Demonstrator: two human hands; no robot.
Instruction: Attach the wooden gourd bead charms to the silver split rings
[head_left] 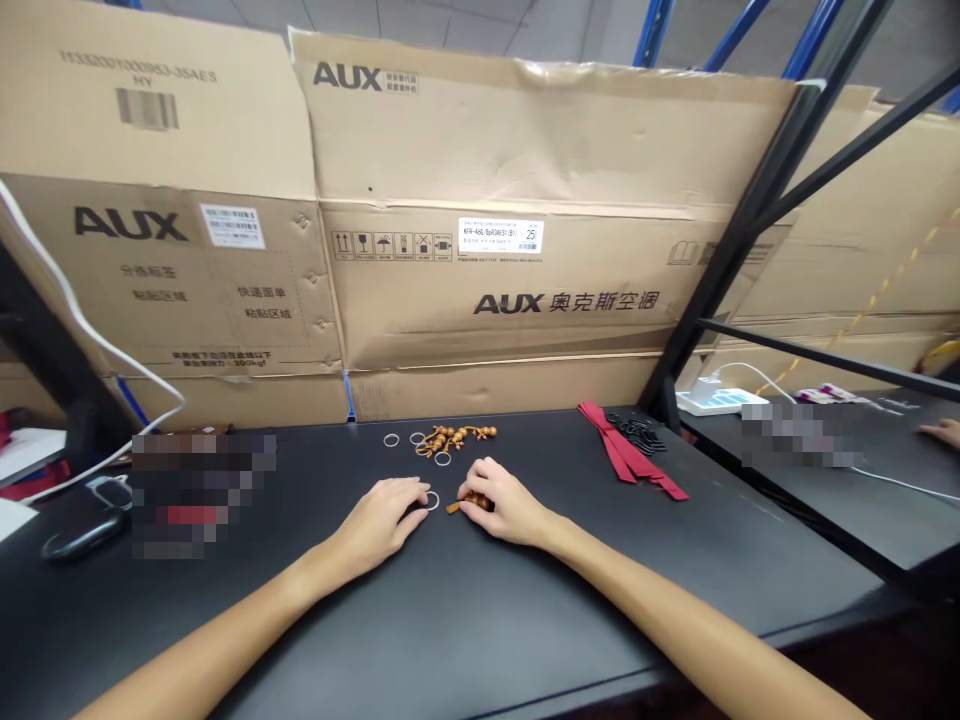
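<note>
My left hand (381,517) pinches a silver split ring (434,501) between thumb and fingers, low over the black table. Just to its right, my right hand (510,505) is closed on a brown beaded pendant (453,508). A short flat tan end sticks out past the thumb, and the beads are partly hidden under the fingers. The ring and the pendant are a small gap apart. Beyond both hands lies a small pile of similar beaded pendants (450,438). Several loose split rings (391,440) lie around that pile.
Red fabric strips (630,455) and a heap of black clasps (637,434) lie at the right. A dark glossy object (84,534) and a white cable (97,345) are at the left. Cardboard (495,150) walls the back. Past the black rack post (735,260), another person's hand (943,431) shows.
</note>
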